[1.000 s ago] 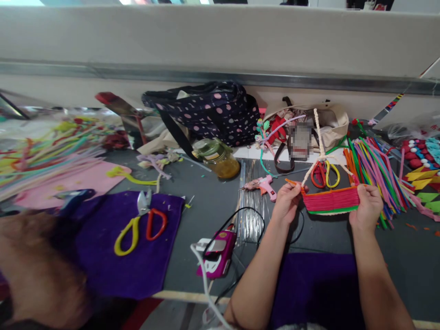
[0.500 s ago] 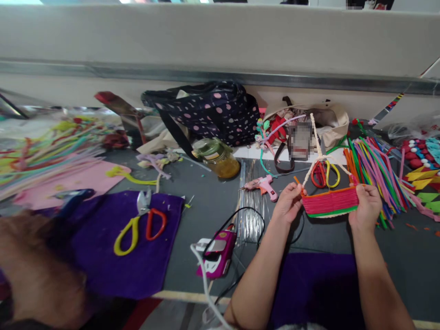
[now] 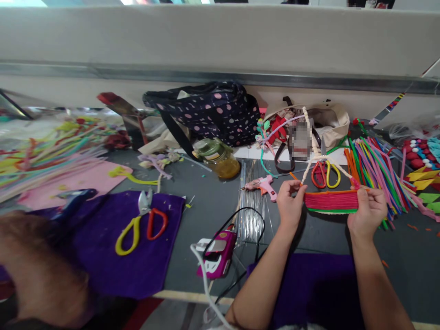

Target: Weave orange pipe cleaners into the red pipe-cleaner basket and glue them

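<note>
Both my hands hold a small woven basket [image 3: 332, 201] made of pink, orange and green pipe cleaners, with a cream twisted handle [image 3: 312, 137] rising from it. My left hand [image 3: 290, 206] pinches its left end, where an orange pipe cleaner end sticks out. My right hand [image 3: 369, 211] grips its right end, fingers closed. The basket hangs just above the grey table [image 3: 213, 201], in front of a pair of red and yellow scissors [image 3: 325, 174].
A bundle of coloured pipe cleaners [image 3: 374, 169] lies right of my hands. A pink glue gun [image 3: 263, 185], silver wires [image 3: 250, 206], a jar [image 3: 218, 158], a magenta glue gun [image 3: 218, 252], bags at the back and scissors [image 3: 140, 224] on purple cloth lie around. Another person's head [image 3: 37, 270] is at the lower left.
The basket has tilted flatter and risen slightly. My left hand has shifted its pinch on the left end, and the cream handle has swung a little to the left.
</note>
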### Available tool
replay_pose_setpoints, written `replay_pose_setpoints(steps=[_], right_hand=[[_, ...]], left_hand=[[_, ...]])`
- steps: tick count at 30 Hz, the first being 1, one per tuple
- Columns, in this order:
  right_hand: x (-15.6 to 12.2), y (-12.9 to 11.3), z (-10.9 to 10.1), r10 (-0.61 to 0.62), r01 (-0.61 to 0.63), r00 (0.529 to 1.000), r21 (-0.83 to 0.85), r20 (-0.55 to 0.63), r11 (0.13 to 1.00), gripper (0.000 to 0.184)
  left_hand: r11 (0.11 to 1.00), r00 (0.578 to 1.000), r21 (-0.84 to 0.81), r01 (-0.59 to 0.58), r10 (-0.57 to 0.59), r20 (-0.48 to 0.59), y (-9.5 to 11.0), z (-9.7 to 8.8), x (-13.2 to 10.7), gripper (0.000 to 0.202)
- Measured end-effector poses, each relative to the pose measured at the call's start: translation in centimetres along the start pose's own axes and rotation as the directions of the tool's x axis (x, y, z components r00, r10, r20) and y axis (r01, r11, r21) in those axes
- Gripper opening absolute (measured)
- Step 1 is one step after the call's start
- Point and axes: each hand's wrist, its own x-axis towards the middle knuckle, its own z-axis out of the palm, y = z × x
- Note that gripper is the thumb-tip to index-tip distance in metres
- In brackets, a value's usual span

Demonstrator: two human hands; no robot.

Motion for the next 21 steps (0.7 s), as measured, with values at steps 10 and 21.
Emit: replay_pose_setpoints(steps=[10, 21], right_hand=[[-0.9, -0.6, 0.3, -0.092, 0.096, 0.993, -0.059, 0.071, 0.994, 0.020], [-0.6, -0.2, 0.1, -0.073, 0.079, 0.994, -0.071, 0.083, 0.994, 0.021]], left_hand=[[0.962, 0.978, 0.189, -0.198, 0.206, -0.025, 0.7, -0.4, 0.5, 0.010], [0.999, 0.999, -0.019, 0.034, -0.034, -0.008, 0.5, -0.3, 0.5, 0.021]])
